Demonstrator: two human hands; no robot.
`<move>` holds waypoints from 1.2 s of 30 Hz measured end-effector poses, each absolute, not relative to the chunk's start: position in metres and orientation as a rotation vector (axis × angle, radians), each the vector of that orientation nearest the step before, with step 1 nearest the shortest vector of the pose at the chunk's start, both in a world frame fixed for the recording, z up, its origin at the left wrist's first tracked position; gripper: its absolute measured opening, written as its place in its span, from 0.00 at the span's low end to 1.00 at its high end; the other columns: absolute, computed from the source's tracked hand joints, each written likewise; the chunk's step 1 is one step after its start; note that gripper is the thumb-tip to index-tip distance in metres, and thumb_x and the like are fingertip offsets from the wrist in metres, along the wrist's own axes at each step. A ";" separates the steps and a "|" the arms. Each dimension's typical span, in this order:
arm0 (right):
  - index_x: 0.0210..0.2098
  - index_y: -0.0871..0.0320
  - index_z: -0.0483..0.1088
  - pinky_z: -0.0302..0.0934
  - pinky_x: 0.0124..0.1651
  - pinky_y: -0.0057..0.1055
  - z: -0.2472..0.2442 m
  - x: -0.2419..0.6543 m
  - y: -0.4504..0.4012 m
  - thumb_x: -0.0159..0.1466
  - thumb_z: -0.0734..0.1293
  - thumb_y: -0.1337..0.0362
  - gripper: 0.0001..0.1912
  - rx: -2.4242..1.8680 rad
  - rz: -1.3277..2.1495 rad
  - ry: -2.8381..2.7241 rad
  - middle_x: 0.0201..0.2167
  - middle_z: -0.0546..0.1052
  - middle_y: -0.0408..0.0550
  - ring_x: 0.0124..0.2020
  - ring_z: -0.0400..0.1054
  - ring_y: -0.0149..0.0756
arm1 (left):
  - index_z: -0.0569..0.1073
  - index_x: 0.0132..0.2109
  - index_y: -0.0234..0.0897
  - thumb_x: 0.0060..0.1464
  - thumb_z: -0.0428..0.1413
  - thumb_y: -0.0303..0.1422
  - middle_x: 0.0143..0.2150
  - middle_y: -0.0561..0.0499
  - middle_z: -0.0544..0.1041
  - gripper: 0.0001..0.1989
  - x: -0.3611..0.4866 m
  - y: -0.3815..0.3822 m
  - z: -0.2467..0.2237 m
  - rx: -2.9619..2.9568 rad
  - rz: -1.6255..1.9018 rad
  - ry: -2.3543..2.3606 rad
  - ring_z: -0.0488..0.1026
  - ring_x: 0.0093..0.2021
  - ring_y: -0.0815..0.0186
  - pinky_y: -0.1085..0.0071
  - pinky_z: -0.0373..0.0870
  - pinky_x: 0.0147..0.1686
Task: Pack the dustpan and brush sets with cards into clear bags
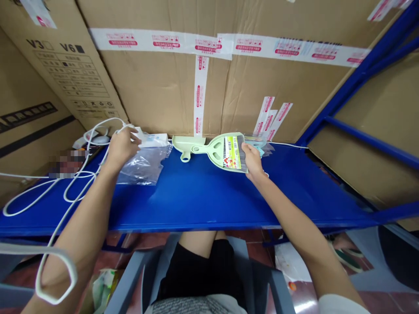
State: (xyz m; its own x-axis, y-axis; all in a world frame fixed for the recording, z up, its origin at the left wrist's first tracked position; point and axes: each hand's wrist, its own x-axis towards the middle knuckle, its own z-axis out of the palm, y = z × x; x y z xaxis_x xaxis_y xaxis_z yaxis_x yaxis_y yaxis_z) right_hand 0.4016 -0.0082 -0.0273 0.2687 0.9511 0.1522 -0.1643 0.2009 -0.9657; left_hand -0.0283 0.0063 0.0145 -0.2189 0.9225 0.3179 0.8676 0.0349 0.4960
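Observation:
My right hand [253, 159] is closed on the wide right end of a light green hand brush [216, 150]. Grey bristles and a printed label show inside its green rim, and its ringed handle points left. Behind the handle, against the cardboard, lies a second light green piece [188, 143], shaped like a small dustpan with a looped handle. My left hand [122, 144] is over the table's left side, its fingers bent and apart. It is beside a white box [153, 140], a clear plastic bag [142, 168] and a white cable [111, 120]; whether it touches them is unclear.
Cardboard walls [157, 87] with printed tape rise behind the blue table [203, 200]. Light blue items in clear plastic [260, 146] lie behind my right hand. White cable loops [31, 213] spread at the left. A blue metal frame [347, 93] stands at the right.

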 end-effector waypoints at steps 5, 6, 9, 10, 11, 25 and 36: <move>0.31 0.52 0.69 0.73 0.40 0.40 -0.028 0.405 -0.007 0.54 0.76 0.42 0.23 -1.043 0.959 -0.962 0.28 0.78 0.43 0.38 0.78 0.47 | 0.77 0.55 0.30 0.64 0.61 0.36 0.35 0.49 0.82 0.17 -0.005 0.001 0.017 1.861 1.054 1.534 0.66 0.25 0.71 0.71 0.67 0.32; 0.31 0.52 0.69 0.73 0.39 0.39 -0.028 0.406 -0.006 0.54 0.76 0.42 0.23 -1.046 0.957 -0.966 0.28 0.78 0.43 0.38 0.78 0.46 | 0.78 0.53 0.31 0.63 0.63 0.38 0.33 0.49 0.82 0.17 0.004 -0.002 0.014 1.874 0.991 1.390 0.66 0.25 0.70 0.70 0.66 0.31; 0.32 0.52 0.70 0.72 0.38 0.38 -0.029 0.407 -0.005 0.55 0.76 0.41 0.23 -1.048 0.955 -0.983 0.28 0.78 0.43 0.36 0.77 0.45 | 0.81 0.51 0.36 0.60 0.66 0.42 0.34 0.47 0.83 0.17 0.036 -0.012 0.002 1.957 0.769 1.008 0.75 0.31 0.64 0.66 0.71 0.34; 0.33 0.53 0.71 0.72 0.38 0.38 -0.029 0.408 -0.005 0.55 0.76 0.41 0.24 -1.051 0.955 -0.987 0.29 0.79 0.43 0.36 0.77 0.44 | 0.81 0.51 0.37 0.60 0.66 0.42 0.37 0.46 0.84 0.16 0.046 -0.016 -0.002 2.000 0.698 0.903 0.78 0.35 0.62 0.65 0.74 0.38; 0.33 0.53 0.71 0.72 0.38 0.38 -0.028 0.408 -0.005 0.55 0.76 0.40 0.24 -1.057 0.953 -0.991 0.29 0.79 0.43 0.35 0.77 0.44 | 0.81 0.52 0.38 0.60 0.66 0.41 0.40 0.46 0.85 0.17 0.053 -0.018 -0.006 2.047 0.631 0.820 0.80 0.39 0.61 0.63 0.75 0.42; 0.33 0.53 0.74 0.70 0.36 0.35 -0.021 0.404 -0.014 0.59 0.76 0.40 0.23 -1.108 1.027 -1.143 0.29 0.81 0.43 0.33 0.77 0.42 | 0.86 0.46 0.43 0.66 0.63 0.39 0.43 0.47 0.85 0.08 0.049 -0.014 -0.010 2.373 0.463 0.657 0.80 0.46 0.62 0.65 0.75 0.49; 0.34 0.57 0.80 0.69 0.33 0.30 -0.022 0.392 -0.027 0.61 0.79 0.48 0.18 -1.128 1.366 -1.308 0.31 0.85 0.47 0.30 0.76 0.38 | 0.88 0.40 0.49 0.62 0.67 0.42 0.43 0.46 0.84 0.06 0.071 -0.026 -0.009 2.356 0.819 0.539 0.74 0.53 0.56 0.52 0.68 0.60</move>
State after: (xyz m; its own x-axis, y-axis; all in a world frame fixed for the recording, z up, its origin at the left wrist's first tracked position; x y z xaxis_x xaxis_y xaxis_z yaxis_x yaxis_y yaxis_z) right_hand 0.3924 -0.0267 -0.0218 -0.1730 0.9846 -0.0257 -0.0165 -0.0290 -0.9994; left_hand 0.0715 -0.0255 -0.0095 0.7295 0.5359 0.4250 0.1787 -0.7492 0.6378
